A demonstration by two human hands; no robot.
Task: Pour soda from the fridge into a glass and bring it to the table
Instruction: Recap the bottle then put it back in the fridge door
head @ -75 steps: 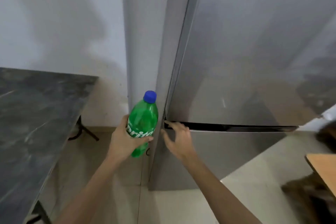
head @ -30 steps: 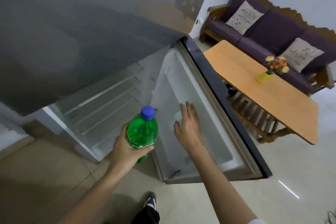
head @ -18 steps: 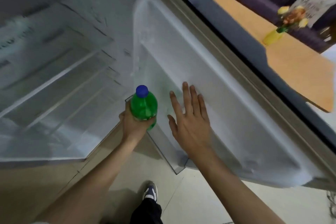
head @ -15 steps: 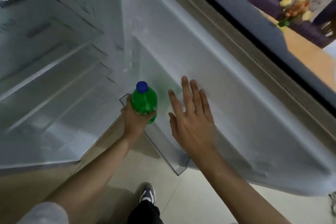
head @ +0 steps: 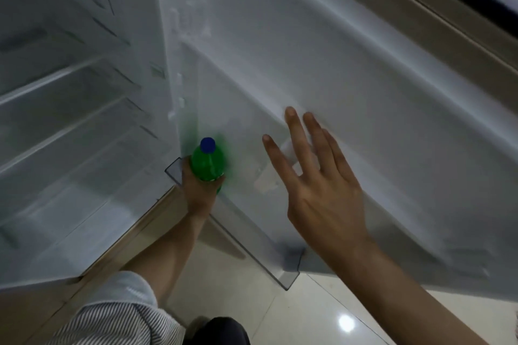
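A green soda bottle with a blue cap stands upright at the left end of the clear door shelf of the open fridge door. My left hand is wrapped around the bottle's lower body, low near the floor. My right hand hovers flat with fingers spread in front of the door's inner panel, right of the bottle, holding nothing. No glass or table shows.
The fridge interior with bare white shelves fills the left. Pale floor tiles lie below the door. My striped sleeve and dark shoe sit at the bottom edge.
The fridge door was opened. My left hand carried the bottle down and forward to the door shelf. The view dropped closer to the door; the wooden table slid out of sight.
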